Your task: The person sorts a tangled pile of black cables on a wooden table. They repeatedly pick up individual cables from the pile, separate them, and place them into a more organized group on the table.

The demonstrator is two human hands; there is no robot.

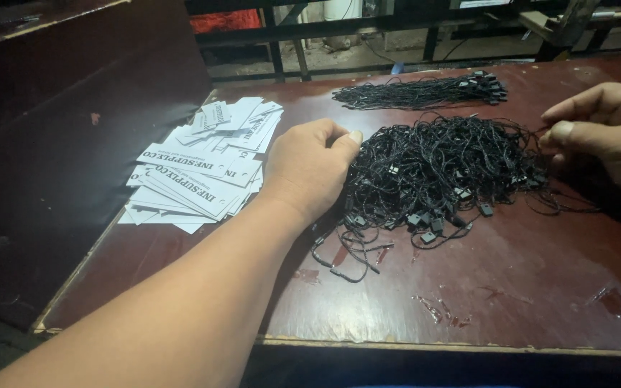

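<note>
A worn dark-red table (pixel 512 287) stands in a dim workshop, with black railings behind it. On it lies a tangled heap of black tag strings (pixel 443 172) with small plastic locks. The left hand (pixel 310 169) rests against the heap's left edge, its fingers curled loosely on the strands and gripping nothing that can be made out. The right hand (pixel 605 133) is at the heap's right edge, thumb and forefinger pinched on a single string. The step looks like teasing one string free, which calls for a slow pull while the left hand pins the heap. A fanned stack of white paper tags (pixel 203 172) lies to the left, and a tidy bundle of strings (pixel 422 92) behind.
</note>
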